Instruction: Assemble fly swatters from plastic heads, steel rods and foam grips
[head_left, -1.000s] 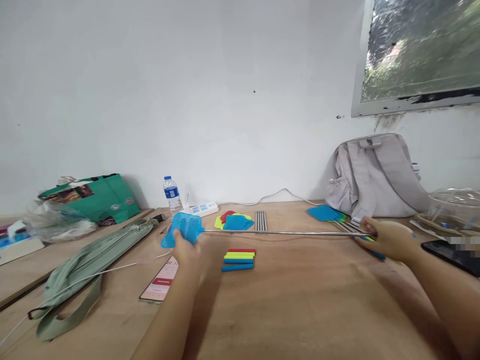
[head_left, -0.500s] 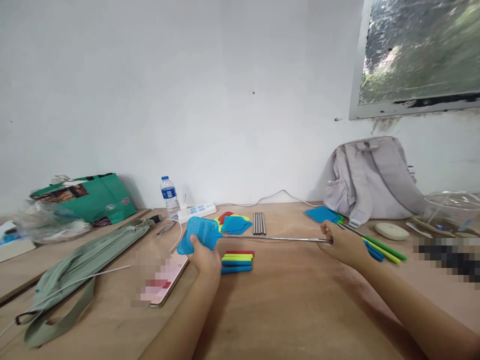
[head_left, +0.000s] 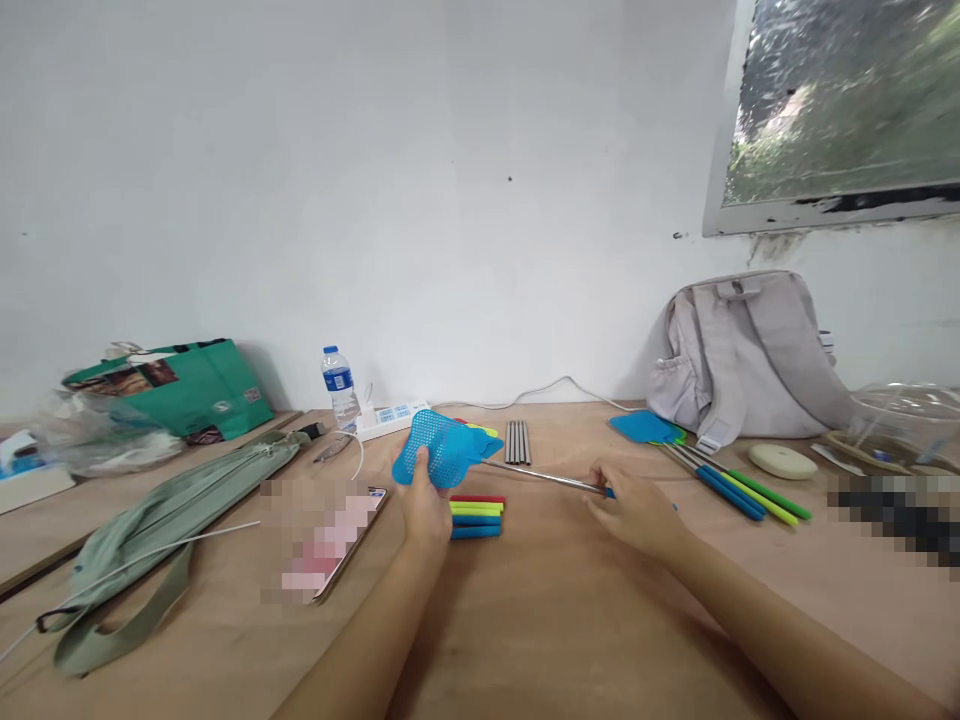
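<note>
Left hand (head_left: 426,515) pinches the blue mesh head (head_left: 429,450) of a fly swatter (head_left: 517,469); right hand (head_left: 637,512) is wrapped around its blue handle (head_left: 610,493). Metal rod (head_left: 547,477) spans between them above the desk (head_left: 570,600); keeping force along its axis should avoid bending.

A: What's seen of the body?
B: Left hand (head_left: 427,515) and right hand (head_left: 634,512). Both are shown bare.
A: Forearms?
B: Left forearm (head_left: 369,620) and right forearm (head_left: 765,605) are also bared, narrowed toward the hands, cropped at the edges.
A: Fingernails?
B: Too small to be read. Logged.
</note>
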